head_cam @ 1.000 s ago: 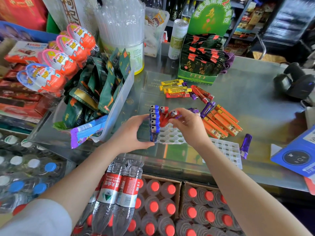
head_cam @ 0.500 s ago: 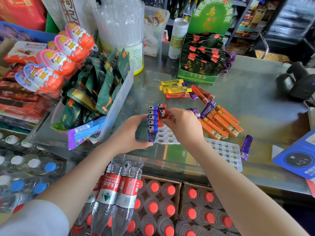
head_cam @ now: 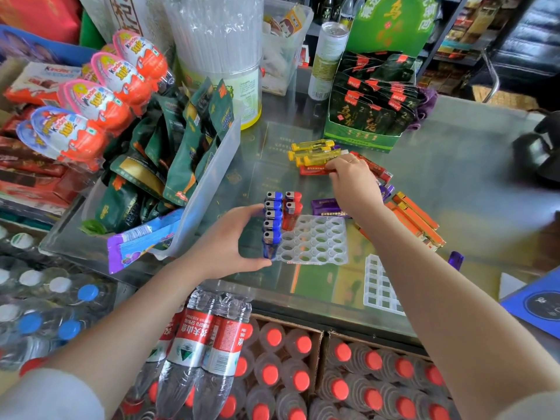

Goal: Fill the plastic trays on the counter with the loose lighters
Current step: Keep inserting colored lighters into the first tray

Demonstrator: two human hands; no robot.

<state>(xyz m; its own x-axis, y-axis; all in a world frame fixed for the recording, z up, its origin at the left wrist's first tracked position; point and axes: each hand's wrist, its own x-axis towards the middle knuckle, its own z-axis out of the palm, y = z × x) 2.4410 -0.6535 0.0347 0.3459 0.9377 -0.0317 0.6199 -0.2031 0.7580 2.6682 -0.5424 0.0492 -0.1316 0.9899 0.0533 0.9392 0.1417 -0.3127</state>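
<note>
**A:** Where are the lighters, and how would you take one?

**B:** I see a column of blue lighters (head_cam: 271,224) standing upright along the left edge of the white tray (head_cam: 315,241), with two red lighters (head_cam: 291,212) beside them at its far end. Most of the tray's sockets are empty. Loose ones lie further off: yellow lighters (head_cam: 315,153) far across the counter (head_cam: 454,177), a red lighter (head_cam: 313,170) just under them, a purple lighter (head_cam: 328,207) near the tray's far right corner, orange lighters (head_cam: 415,219) to the right. A second tray (head_cam: 380,287) sits near right.

**A:** And the hands?

**B:** The left hand (head_cam: 230,247) cups the tray's left side, thumb and fingers curled against the blue column, steadying it. The right hand (head_cam: 353,183) reaches to the far pile; its fingertips (head_cam: 333,168) touch the flat red lighter, though I can't tell whether they've closed on it.

**A:** Handling?

**B:** I'd judge them light, rigid, smooth plastic, likely to skid on the glass. I'd pinch across the narrow body sides, mid-length, then seat it base-down. The thin tray probably shifts easily, so bracing makes sense.
</note>
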